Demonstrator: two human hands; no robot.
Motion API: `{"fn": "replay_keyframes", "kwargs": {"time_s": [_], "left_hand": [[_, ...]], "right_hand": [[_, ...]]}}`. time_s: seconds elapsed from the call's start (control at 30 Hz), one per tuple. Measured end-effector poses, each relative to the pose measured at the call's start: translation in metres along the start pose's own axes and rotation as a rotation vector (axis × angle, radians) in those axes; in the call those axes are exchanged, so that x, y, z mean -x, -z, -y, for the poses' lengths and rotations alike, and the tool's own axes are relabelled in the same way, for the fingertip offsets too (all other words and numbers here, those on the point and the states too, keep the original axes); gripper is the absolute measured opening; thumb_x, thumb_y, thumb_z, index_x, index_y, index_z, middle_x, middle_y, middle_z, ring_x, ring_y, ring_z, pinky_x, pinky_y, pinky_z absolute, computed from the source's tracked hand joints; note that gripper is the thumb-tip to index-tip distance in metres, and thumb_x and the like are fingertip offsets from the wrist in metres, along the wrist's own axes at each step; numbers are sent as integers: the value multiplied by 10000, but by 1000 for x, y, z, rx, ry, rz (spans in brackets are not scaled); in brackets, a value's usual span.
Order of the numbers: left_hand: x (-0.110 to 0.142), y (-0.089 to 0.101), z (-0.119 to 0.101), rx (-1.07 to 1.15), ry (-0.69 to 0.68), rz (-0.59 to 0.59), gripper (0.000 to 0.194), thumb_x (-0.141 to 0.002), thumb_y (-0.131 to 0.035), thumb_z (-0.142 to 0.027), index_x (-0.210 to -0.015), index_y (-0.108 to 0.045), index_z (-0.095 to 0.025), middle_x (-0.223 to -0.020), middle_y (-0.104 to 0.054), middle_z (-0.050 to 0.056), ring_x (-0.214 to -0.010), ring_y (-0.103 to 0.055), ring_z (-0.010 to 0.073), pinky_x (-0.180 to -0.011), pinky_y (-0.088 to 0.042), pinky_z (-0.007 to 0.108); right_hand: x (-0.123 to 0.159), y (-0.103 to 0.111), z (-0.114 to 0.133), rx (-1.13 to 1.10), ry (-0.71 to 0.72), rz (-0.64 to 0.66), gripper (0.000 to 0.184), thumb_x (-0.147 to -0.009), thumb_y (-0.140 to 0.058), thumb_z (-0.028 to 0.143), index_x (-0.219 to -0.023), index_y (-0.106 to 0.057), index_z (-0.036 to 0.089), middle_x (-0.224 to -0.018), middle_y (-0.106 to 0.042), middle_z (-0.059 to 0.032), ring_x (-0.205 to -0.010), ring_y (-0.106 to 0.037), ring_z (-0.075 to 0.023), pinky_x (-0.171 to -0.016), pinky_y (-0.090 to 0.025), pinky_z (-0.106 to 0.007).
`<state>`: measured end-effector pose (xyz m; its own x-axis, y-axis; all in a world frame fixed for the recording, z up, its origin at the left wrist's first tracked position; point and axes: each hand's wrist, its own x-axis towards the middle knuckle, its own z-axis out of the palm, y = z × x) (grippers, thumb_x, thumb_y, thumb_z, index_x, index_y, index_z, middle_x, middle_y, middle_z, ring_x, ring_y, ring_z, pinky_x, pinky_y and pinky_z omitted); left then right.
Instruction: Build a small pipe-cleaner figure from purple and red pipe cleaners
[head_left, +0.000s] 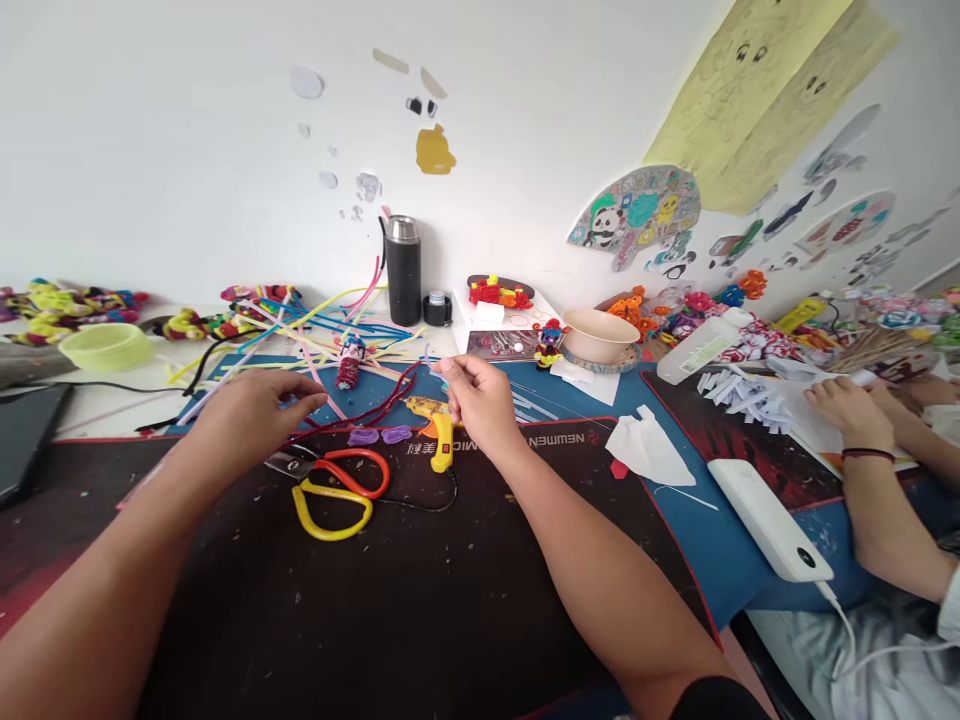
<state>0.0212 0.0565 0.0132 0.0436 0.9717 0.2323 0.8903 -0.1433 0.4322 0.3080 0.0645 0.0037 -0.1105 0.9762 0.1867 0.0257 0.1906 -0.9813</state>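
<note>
My right hand (478,398) pinches a short, thin pale-purple pipe cleaner (427,354) above the mat. Below it lies a yellow hot glue gun (442,432) with an orange trigger. My left hand (251,410) hovers to the left, fingers curled toward the thumb; whatever may be between them is hidden. Between my hands rest scissors (334,508) with one red and one yellow handle. Two small purple coiled pieces (380,436) lie just above the scissors. Behind them stands a small figure (350,362) with a dark red fuzzy body, beside dark red pipe cleaners (386,397).
Loose coloured pipe cleaners (330,325) spread behind my left hand. A black thermos (404,272) and a beige bowl (600,338) stand by the wall. At right are white paper (651,447), a white power bank (770,520) and another person's hands (851,412).
</note>
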Motion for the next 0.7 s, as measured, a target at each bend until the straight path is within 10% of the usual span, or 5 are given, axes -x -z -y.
{"fn": "replay_keyframes", "kwargs": {"time_s": [0.7], "left_hand": [[-4, -43, 8, -158, -247, 112, 294, -971, -531, -390, -895, -760, -221, -1004, -802, 171, -1049, -661, 380, -1016, -462, 485]], "right_hand": [[10, -9, -13, 151, 66, 47, 395, -1013, -642, 559, -984, -765, 184, -597, -546, 40, -517, -498, -137, -553, -405, -265]]}}
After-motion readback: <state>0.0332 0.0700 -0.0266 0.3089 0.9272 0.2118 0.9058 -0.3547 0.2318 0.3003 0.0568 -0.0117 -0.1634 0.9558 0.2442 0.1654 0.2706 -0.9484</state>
